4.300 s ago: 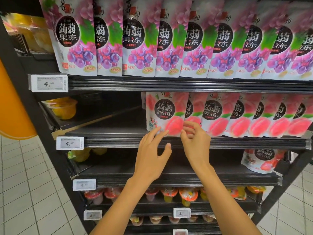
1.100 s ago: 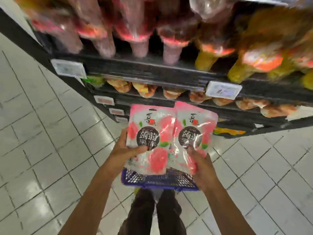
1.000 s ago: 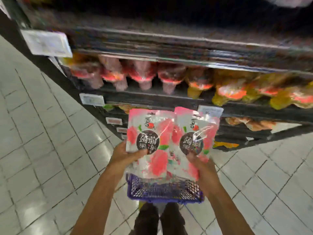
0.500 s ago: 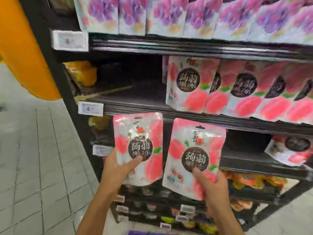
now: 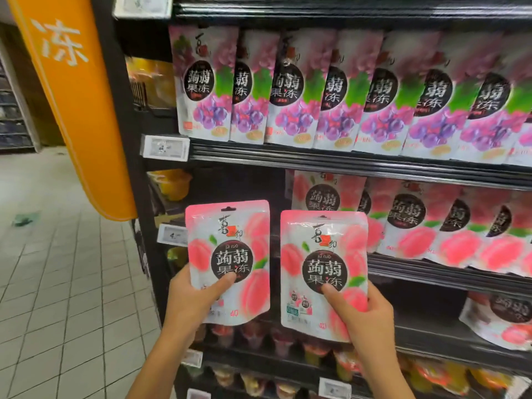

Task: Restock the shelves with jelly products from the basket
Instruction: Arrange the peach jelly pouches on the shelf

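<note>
The left hand (image 5: 191,300) gripped one peach jelly pouch (image 5: 229,260) by its lower corner, thumb across the front. The right hand (image 5: 364,315) likewise pinched a second pouch (image 5: 324,269). Both pouches were raised upright, side by side, before the peach shelf (image 5: 449,276).

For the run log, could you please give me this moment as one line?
left hand: grips left pouch | right hand: grips right pouch | pouches: upright, apart | peach row: gap at its left | basket: unseen

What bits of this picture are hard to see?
Head view.
The price tag: numbers blurred, right end behind the left pouch.
Fingers of left hand and right hand: hidden behind their pouches.
The jelly cups below: blurred, partly behind the right pouch.
The basket: outside the frame.
</note>
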Demonstrator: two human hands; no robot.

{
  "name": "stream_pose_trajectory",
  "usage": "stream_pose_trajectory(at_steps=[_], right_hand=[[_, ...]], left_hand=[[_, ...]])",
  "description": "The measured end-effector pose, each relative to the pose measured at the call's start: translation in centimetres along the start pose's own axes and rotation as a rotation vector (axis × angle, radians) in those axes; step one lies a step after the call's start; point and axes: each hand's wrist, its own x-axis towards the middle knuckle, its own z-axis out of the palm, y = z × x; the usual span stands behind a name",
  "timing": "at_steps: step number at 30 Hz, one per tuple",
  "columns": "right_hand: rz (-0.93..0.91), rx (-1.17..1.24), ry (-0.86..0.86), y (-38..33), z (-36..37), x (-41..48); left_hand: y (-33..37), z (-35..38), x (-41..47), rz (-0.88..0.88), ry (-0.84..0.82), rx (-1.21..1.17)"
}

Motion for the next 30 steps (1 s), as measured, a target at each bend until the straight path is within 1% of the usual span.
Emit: stream_pose_trajectory(at_steps=[4,8,18,25,27,30], right_hand=[[-0.045,-0.017,0.036,-0.7,1.7,0.8],[-0.06,0.022,0.077,-1.0,3.9,1.8],[-0.055,0.071,0.164,-1.8,9.2,5.0],[-0.167,-0.023,0.178,-3.0,11.9,8.9],[-0.172,-0.046,0.196,-2.9,12.5,10.1],[-0.198,-0.087,0.17,-2.0,12.9,10.8]], left_hand=[[0.7,-0.9,1.8,0.009,-0.011,-0.038],[1.2,-2.0,3.6,0.028,-0.056,-0.064],[0.8,-4.4,7.4,0.029,-0.153,-0.055],[0.3,-4.9,8.4,0.035,-0.221,-0.096],[0.1,-4.9,8.7,0.033,-0.225,-0.101],[-0.3,-4.8,9.0,0.029,-0.222,-0.118]])
